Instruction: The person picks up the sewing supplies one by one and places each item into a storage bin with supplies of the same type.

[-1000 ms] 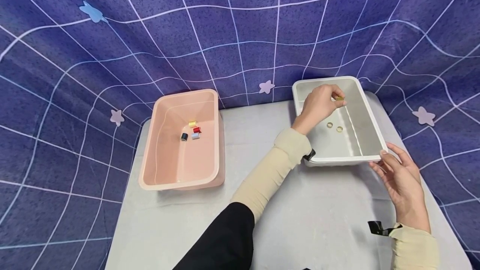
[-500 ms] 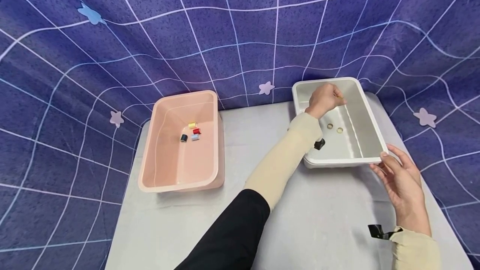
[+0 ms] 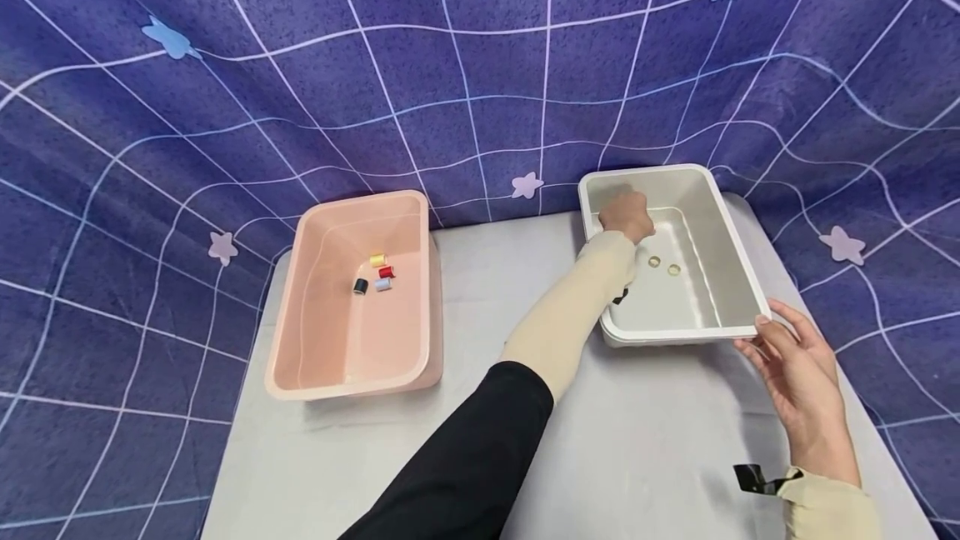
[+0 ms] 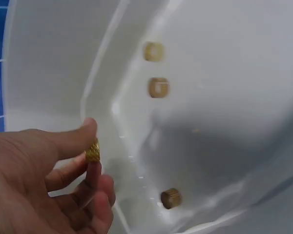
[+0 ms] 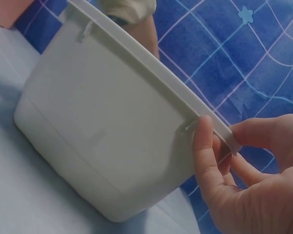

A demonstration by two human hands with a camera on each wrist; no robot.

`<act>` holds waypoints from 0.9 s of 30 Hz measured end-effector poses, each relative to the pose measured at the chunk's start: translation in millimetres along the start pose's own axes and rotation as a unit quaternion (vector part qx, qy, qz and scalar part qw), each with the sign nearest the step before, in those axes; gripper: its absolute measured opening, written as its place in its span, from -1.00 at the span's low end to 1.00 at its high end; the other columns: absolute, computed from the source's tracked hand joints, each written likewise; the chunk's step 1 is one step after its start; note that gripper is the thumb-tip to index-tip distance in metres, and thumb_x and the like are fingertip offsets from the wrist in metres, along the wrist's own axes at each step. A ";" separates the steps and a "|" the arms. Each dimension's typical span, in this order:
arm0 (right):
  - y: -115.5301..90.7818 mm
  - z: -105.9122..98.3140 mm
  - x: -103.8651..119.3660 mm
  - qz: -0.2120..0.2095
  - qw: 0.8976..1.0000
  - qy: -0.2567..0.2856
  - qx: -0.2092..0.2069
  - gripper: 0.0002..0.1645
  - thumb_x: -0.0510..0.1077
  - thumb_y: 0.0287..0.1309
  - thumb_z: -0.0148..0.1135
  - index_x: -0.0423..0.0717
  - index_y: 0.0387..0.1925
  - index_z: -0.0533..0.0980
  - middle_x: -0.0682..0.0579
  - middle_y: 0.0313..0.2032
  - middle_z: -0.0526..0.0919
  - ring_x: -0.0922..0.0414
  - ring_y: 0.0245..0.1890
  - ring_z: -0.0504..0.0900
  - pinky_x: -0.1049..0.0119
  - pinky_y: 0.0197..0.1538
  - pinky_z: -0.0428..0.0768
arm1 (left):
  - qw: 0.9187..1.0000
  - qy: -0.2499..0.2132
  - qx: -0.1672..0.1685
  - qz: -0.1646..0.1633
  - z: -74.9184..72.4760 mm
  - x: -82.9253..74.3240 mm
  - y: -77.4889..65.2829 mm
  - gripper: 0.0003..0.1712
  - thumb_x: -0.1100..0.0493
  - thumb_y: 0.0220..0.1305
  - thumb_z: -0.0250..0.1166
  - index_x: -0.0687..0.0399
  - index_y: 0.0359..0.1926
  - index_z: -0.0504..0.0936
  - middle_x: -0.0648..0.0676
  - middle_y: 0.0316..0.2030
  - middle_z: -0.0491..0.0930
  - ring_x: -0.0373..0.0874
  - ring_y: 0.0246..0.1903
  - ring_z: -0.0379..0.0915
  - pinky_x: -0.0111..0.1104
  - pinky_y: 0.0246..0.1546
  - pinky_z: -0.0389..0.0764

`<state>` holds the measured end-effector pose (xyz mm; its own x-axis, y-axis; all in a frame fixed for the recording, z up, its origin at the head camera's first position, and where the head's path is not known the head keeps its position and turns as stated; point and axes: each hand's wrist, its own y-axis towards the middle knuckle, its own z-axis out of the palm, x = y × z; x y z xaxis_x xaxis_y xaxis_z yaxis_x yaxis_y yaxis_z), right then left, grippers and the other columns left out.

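Inside the light grey bin (image 3: 735, 248), my left hand (image 3: 626, 215) reaches down near the back left. The left wrist view shows its thumb and fingers pinching a textured gold ring (image 4: 93, 152). Two more gold-coloured rings, one (image 3: 654, 262) beside another (image 3: 673, 270), lie on the bin's floor. A third ring (image 4: 171, 198) appears in the left wrist view; my left hand and sleeve cover that part of the bin in the head view. At the bin's front right corner, my right hand (image 3: 806, 373) grips the rim between thumb and fingers.
To the left stands a pink bin (image 3: 352, 357) with several small thread spools inside: yellow (image 3: 378, 260), red (image 3: 386, 272), pale blue (image 3: 383, 284) and black (image 3: 361, 286). Both bins rest on a white-covered table (image 3: 480, 307), with a blue patterned curtain (image 3: 495, 65) behind.
With the ring in its fingers, my left hand has moved left and deeper into the grey bin. My right hand keeps its hold on the corner. The head view has tilted slightly.
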<state>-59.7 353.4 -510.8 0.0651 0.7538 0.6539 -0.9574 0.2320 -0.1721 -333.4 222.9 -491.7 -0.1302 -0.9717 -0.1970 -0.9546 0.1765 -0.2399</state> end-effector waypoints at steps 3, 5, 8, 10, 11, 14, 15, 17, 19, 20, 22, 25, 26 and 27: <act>-2.3 -0.7 -1.1 0.000 1.000 -0.002 0.001 -0.57 -0.54 0.42 -0.01 -0.19 0.14 0.57 -0.11 -0.12 0.76 0.01 -0.28 0.82 0.21 -0.18 0.81 | 0.999 0.050 0.008 -0.001 10.5 0.5 2.9 -0.75 -0.03 0.35 0.34 -0.44 0.01 0.74 -0.27 -0.04 0.75 -0.35 -0.14 0.64 -0.32 -0.33 0.59; -3.4 -0.7 -1.7 -0.001 1.000 -0.005 0.001 -0.57 -0.54 0.42 -0.01 -0.18 0.14 0.57 -0.10 -0.11 0.77 0.02 -0.25 0.82 0.21 -0.17 0.81 | 0.997 0.073 0.021 -0.003 15.4 -0.6 3.6 -0.73 -0.02 0.40 0.26 -0.48 0.04 0.74 -0.29 -0.02 0.75 -0.37 -0.13 0.63 -0.33 -0.35 0.55; -3.8 0.0 -1.7 -0.005 1.000 -0.005 0.004 -0.56 -0.54 0.42 -0.02 -0.18 0.15 0.57 -0.10 -0.11 0.77 0.02 -0.25 0.82 0.21 -0.17 0.81 | 0.994 0.099 0.042 -0.003 20.3 -4.7 4.8 -0.70 -0.02 0.44 0.20 -0.51 0.06 0.74 -0.28 -0.02 0.76 -0.37 -0.17 0.61 -0.32 -0.38 0.51; -3.3 0.4 -1.2 -0.007 1.000 -0.006 0.005 -0.56 -0.55 0.42 -0.02 -0.19 0.15 0.57 -0.11 -0.12 0.77 0.02 -0.26 0.82 0.21 -0.17 0.81 | 0.991 0.120 0.060 -0.004 22.5 -7.8 5.5 -0.68 -0.01 0.45 0.18 -0.49 0.09 0.73 -0.26 -0.06 0.76 -0.34 -0.24 0.59 -0.31 -0.38 0.50; -2.9 0.5 -0.8 -0.008 1.000 -0.007 0.006 -0.56 -0.55 0.42 -0.02 -0.18 0.16 0.57 -0.11 -0.13 0.77 0.02 -0.27 0.82 0.21 -0.17 0.81 | 0.989 0.129 0.067 -0.005 23.0 -9.5 5.3 -0.68 0.00 0.46 0.17 -0.49 0.09 0.72 -0.26 -0.07 0.75 -0.33 -0.27 0.57 -0.31 -0.38 0.50; -1.7 0.1 0.2 -0.008 1.000 -0.009 0.007 -0.55 -0.55 0.42 -0.02 -0.18 0.16 0.57 -0.11 -0.14 0.77 0.02 -0.29 0.82 0.21 -0.17 0.81 | 0.985 0.151 0.082 -0.011 24.5 -12.6 4.3 -0.67 0.01 0.46 0.17 -0.48 0.10 0.72 -0.25 -0.11 0.75 -0.31 -0.33 0.53 -0.31 -0.36 0.51; -1.5 -0.1 0.5 -0.009 1.000 -0.011 0.007 -0.55 -0.55 0.42 -0.02 -0.18 0.16 0.57 -0.11 -0.14 0.77 0.02 -0.29 0.81 0.21 -0.17 0.81 | 0.984 0.155 0.083 -0.010 24.8 -13.2 3.5 -0.68 0.01 0.47 0.16 -0.47 0.10 0.71 -0.25 -0.12 0.75 -0.31 -0.33 0.53 -0.32 -0.36 0.50; -1.3 -0.7 0.6 -0.010 1.000 -0.012 0.007 -0.55 -0.55 0.42 -0.02 -0.18 0.16 0.58 -0.11 -0.15 0.77 0.02 -0.31 0.81 0.21 -0.18 0.81 | 0.984 0.159 0.080 -0.006 26.3 -14.4 2.9 -0.70 -0.01 0.48 0.16 -0.47 0.09 0.71 -0.26 -0.10 0.75 -0.32 -0.33 0.53 -0.33 -0.36 0.50; -1.5 -1.1 0.4 -0.011 1.000 -0.012 0.008 -0.55 -0.55 0.42 -0.02 -0.18 0.16 0.57 -0.11 -0.15 0.77 0.03 -0.31 0.81 0.22 -0.18 0.81 | 0.983 0.164 0.079 0.001 29.1 -15.1 3.2 -0.71 -0.02 0.49 0.16 -0.47 0.08 0.72 -0.25 -0.10 0.75 -0.32 -0.33 0.55 -0.34 -0.38 0.50; -1.5 -1.3 0.1 -0.012 1.000 -0.012 0.008 -0.55 -0.55 0.42 -0.02 -0.18 0.15 0.57 -0.11 -0.14 0.77 0.03 -0.30 0.81 0.22 -0.18 0.81 | 0.983 0.168 0.079 0.004 30.6 -15.6 3.5 -0.72 -0.03 0.51 0.15 -0.48 0.08 0.71 -0.26 -0.10 0.75 -0.33 -0.33 0.55 -0.35 -0.40 0.50; -1.4 -1.1 -0.5 -0.012 1.000 -0.013 0.008 -0.56 -0.55 0.43 -0.03 -0.19 0.15 0.57 -0.11 -0.14 0.77 0.03 -0.29 0.82 0.22 -0.18 0.81 | 0.982 0.172 0.078 0.006 34.3 -17.0 5.1 -0.72 -0.04 0.51 0.14 -0.50 0.08 0.70 -0.26 -0.11 0.75 -0.33 -0.34 0.55 -0.36 -0.44 0.49; -0.6 -0.6 -0.8 -0.015 1.000 -0.018 0.007 -0.56 -0.55 0.43 -0.02 -0.18 0.15 0.57 -0.10 -0.13 0.77 0.04 -0.26 0.83 0.22 -0.19 0.81 | 0.982 0.169 0.078 0.001 39.3 -20.2 7.4 -0.72 -0.05 0.49 0.17 -0.54 0.09 0.69 -0.28 -0.10 0.73 -0.34 -0.33 0.53 -0.36 -0.49 0.47; -0.1 -0.5 -0.6 -0.016 1.000 -0.019 0.006 -0.56 -0.55 0.43 -0.02 -0.18 0.15 0.57 -0.10 -0.13 0.77 0.04 -0.25 0.83 0.22 -0.19 0.81 | 0.982 0.169 0.079 0.000 40.6 -21.4 8.1 -0.71 -0.05 0.48 0.18 -0.54 0.10 0.69 -0.28 -0.08 0.73 -0.35 -0.32 0.53 -0.36 -0.51 0.47; 0.3 -0.3 -0.3 -0.017 1.000 -0.020 0.005 -0.56 -0.54 0.43 -0.02 -0.18 0.15 0.57 -0.10 -0.14 0.78 0.04 -0.26 0.83 0.22 -0.19 0.81 | 0.983 0.166 0.078 -0.002 41.8 -22.7 8.8 -0.70 -0.04 0.47 0.20 -0.55 0.10 0.69 -0.29 -0.07 0.72 -0.35 -0.31 0.52 -0.36 -0.51 0.46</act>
<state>-59.9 353.4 -511.2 0.0865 0.7206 0.6879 -0.9579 0.2500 -0.1414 -327.7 253.1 -529.1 -0.2313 -0.9656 0.1186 -0.9057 0.1692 -0.3887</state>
